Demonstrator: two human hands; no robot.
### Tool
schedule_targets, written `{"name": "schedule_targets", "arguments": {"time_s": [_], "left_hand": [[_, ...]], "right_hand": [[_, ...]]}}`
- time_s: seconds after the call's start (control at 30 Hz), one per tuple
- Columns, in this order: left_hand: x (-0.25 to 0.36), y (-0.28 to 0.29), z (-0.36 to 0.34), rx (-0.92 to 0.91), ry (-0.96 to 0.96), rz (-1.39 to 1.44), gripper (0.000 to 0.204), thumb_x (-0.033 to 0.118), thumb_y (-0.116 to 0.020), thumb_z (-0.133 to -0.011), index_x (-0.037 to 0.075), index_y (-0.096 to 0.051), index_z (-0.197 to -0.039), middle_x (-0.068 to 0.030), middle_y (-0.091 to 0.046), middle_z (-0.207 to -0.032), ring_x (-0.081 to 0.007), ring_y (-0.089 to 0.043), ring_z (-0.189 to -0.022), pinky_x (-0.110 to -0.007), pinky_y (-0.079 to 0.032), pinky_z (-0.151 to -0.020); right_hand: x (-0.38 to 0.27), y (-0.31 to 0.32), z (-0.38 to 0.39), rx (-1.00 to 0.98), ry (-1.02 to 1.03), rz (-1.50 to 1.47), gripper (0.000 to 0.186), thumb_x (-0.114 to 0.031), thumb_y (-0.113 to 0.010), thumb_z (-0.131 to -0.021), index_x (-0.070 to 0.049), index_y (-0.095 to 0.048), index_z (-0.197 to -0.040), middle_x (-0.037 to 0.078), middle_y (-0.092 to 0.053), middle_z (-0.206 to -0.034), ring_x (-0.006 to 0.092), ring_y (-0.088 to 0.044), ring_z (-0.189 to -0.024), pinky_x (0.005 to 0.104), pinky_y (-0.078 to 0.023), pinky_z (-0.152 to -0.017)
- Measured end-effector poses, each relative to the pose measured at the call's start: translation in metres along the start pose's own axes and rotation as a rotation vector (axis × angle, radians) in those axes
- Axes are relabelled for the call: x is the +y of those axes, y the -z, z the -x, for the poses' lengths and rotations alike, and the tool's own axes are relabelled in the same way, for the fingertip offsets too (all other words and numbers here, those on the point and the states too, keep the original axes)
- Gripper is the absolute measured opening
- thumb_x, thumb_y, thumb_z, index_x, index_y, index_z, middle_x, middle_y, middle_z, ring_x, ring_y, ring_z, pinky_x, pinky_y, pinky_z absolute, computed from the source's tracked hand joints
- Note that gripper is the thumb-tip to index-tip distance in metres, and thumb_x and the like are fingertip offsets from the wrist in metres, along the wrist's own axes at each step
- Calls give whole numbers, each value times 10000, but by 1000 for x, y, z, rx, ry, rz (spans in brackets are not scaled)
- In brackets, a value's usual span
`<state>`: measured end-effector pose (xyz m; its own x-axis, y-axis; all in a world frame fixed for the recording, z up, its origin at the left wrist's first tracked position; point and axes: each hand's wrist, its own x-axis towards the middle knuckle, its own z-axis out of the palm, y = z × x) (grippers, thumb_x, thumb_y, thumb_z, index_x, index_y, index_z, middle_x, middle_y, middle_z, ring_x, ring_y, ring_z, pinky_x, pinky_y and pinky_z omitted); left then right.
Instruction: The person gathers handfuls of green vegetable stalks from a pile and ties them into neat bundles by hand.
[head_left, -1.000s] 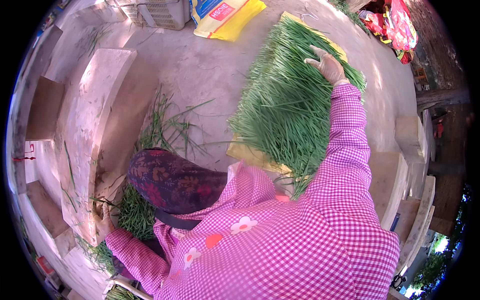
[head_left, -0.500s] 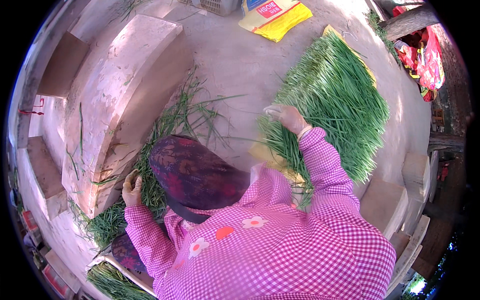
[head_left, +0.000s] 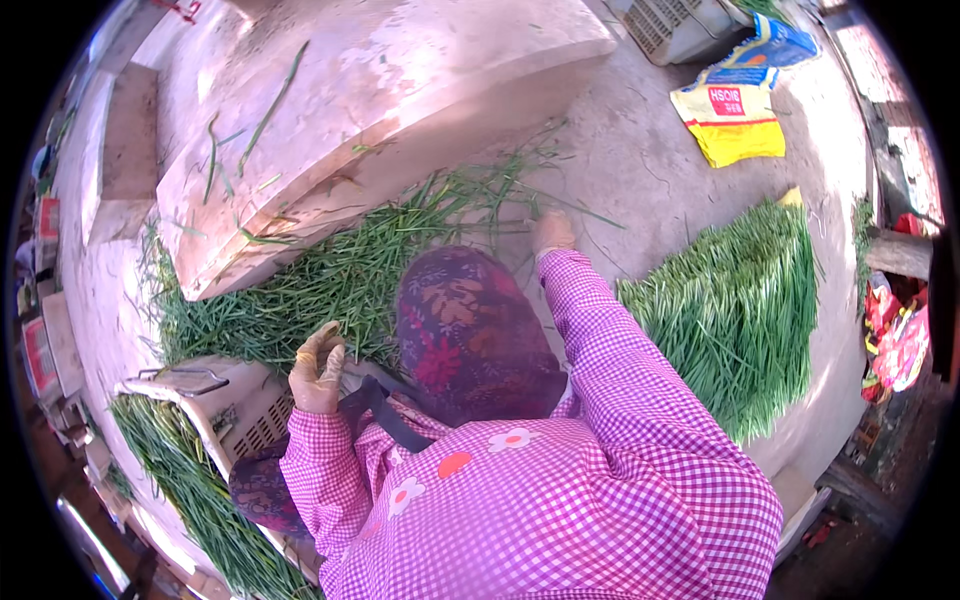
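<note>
My left hand (head_left: pixel 318 372), in a stained glove, is raised with fingers bent and apart, holding nothing, beside the loose cut green leaves (head_left: pixel 330 300). My right hand (head_left: pixel 553 230), also gloved, reaches forward beyond my knee (head_left: pixel 465 330) to the edge of those scattered leaves; its fingers are blurred and hard to make out. At my right lies a thick, neatly layered pile of long green leaves (head_left: pixel 730 310) on yellow sacking. At my lower left, a white plastic crate (head_left: pixel 252 430) is packed with long leaves.
A pale concrete step (head_left: pixel 380 90) rises ahead on the left. A second crate (head_left: pixel 670 28) and a yellow-and-blue sack (head_left: pixel 735 130) lie at upper right. A wooden beam (head_left: pixel 900 255) and red bags (head_left: pixel 895 345) are at the far right, concrete blocks (head_left: pixel 120 155) at the left.
My right hand has left the neat leaf pile and moved leftward toward the scattered leaves. My left hand has come away from the step's edge. The view has turned left.
</note>
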<state>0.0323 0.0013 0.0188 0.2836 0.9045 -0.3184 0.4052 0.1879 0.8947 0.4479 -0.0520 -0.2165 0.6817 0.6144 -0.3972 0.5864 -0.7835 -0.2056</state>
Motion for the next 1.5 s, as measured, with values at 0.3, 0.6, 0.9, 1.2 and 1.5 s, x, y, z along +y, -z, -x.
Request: {"name": "schedule_targets", "arguments": {"time_s": [0.3, 0.6, 0.9, 1.2, 1.5], "left_hand": [[51, 55, 81, 57, -75, -121, 382, 172, -626, -916, 19, -572, -1262, -58, -637, -995, -145, -599, -943, -279, -463, -883], [29, 156, 228, 554, -191, -103, 306, 98, -640, -877, 26, -638, -1174, -88, -662, -976, -167, -642, -930, -277, -500, -835], [-67, 244, 382, 1156, 141, -638, 425, 86, -695, -806, 95, -614, -1224, -103, -610, -1154, -249, -559, -1096, -360, -441, -966], [-118, 200, 453, 2040, -50, -565, 425, 73, -703, -825, 52, -568, -1227, -106, -562, -1185, -232, -541, -1117, -379, -429, -977], [-225, 165, 486, 2167, -13, 266, 634, 327, -676, -890, 13, -418, -1376, -119, -491, -1324, -214, -481, -1190, -354, -388, -1004]], "right_hand": [[-132, -3, 6, -711, 441, -632, 372, -248, -640, -878, -32, -641, -1180, 117, -673, -1096, 167, -644, -930, 312, -490, -869], [-171, 132, 49, -688, 502, -778, 403, -175, -584, -949, 31, -535, -1292, 123, -656, -1139, 158, -650, -926, 252, -508, -819], [-232, 203, 95, -437, 703, -611, 401, -288, -545, -968, -29, -574, -1273, 65, -653, -1136, 121, -640, -878, 198, -456, -725], [-405, 170, 299, -620, 1370, -341, 463, -157, -594, -917, 12, -497, -1337, 134, -558, -1308, 179, -567, -1108, 280, -454, -938], [-463, 46, 624, -495, 2527, -158, 712, -401, -714, -780, -15, -482, -1332, 205, -538, -1316, 306, -544, -1186, 364, -429, -1000]]}}
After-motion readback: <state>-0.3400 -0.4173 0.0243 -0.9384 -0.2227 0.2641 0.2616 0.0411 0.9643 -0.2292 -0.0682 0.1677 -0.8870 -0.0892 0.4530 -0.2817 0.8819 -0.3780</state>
